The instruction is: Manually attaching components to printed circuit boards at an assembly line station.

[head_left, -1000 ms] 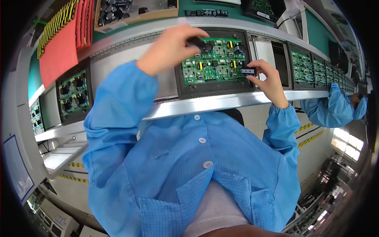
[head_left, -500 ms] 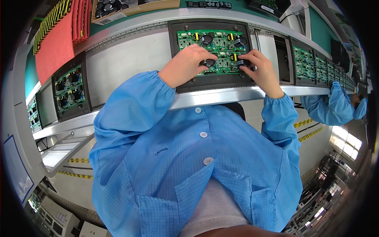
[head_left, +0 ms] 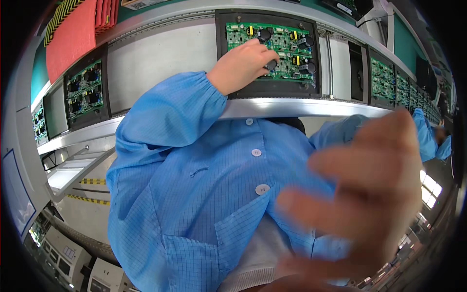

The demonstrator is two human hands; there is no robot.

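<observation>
My left hand (head_left: 243,67) reaches over a green circuit board panel (head_left: 284,74), its thumb and fingers closed round a black cylindrical capacitor (head_left: 271,64) at the panel's lower left. The panel lies in a black carrier tray (head_left: 262,89). Other black capacitors stand on it, one at the upper right (head_left: 305,42) and one at the lower right (head_left: 307,68), near small yellow-and-black parts. My right hand (head_left: 372,190) is raised close to the camera, away from the panel and blurred. Its fingers look bent and apart, with nothing visible between them.
A metal rail (head_left: 311,107) runs along the near side of the line. More loaded trays sit left (head_left: 86,92) and right (head_left: 383,78). Red corrugated sheets (head_left: 73,39) stand at the far left, beside part of a cardboard box (head_left: 146,4). A co-worker's blue sleeve (head_left: 424,136) shows at the right.
My right hand has left the lower-right capacitor and come up close to the camera. My left hand stays at its capacitor. The whole view has shifted slightly.
</observation>
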